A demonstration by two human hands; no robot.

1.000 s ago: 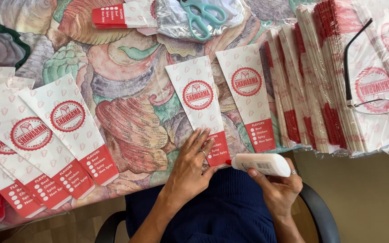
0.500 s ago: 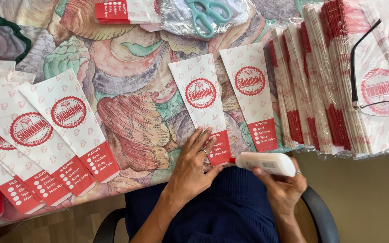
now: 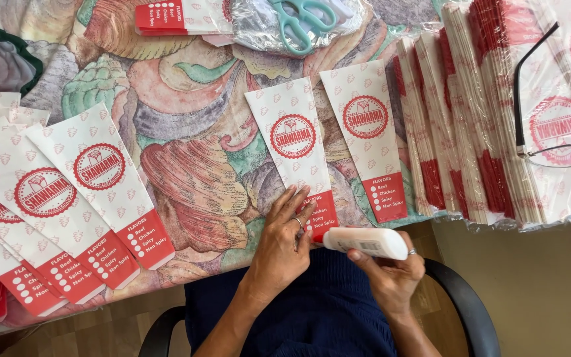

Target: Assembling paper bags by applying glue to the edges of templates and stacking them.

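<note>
At the near edge of the worktop (image 3: pixel 186 165), the left hand (image 3: pixel 284 246) lies flat, fingers spread, pressing the red lower end of a white paper sleeve (image 3: pixel 295 155). Just right of that sleeve's red end, the right hand (image 3: pixel 391 271) has its grip closed around a white glue bottle (image 3: pixel 365 242), its tip touching the sleeve. A second sleeve (image 3: pixel 367 135) lies right of the first; teal scissors (image 3: pixel 302 21) lie beyond it.
</note>
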